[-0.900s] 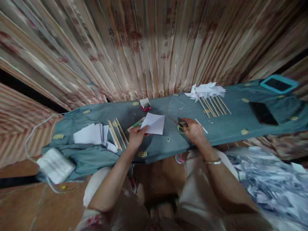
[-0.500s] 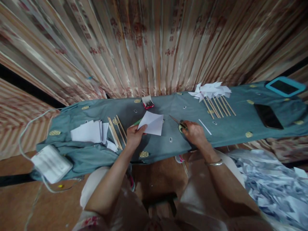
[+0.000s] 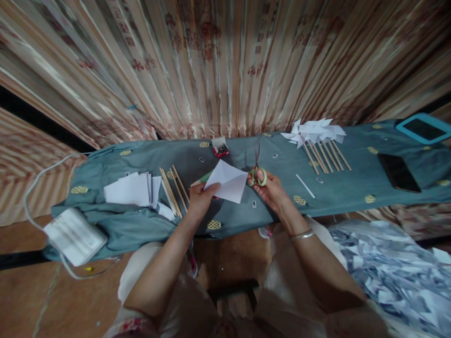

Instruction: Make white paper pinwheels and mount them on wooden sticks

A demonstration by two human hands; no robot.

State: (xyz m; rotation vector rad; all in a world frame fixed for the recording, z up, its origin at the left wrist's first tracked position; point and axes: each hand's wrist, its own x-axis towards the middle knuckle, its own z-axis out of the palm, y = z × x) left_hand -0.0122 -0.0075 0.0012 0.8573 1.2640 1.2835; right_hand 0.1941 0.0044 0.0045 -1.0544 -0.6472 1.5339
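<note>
Held above the bench (image 3: 235,223), the white sheet (image 3: 229,184) is pinched in the fingers of the left hand (image 3: 200,199), its right corner just beside the green loops of the scissors (image 3: 257,165); the right hand (image 3: 272,191) has its fingers clamped on those loops, the blades pointing toward the curtain (image 3: 229,75), not at the sheet

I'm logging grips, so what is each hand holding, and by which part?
The left hand holds the white paper by its left corner; the right hand holds the scissors by their green handles.
</note>
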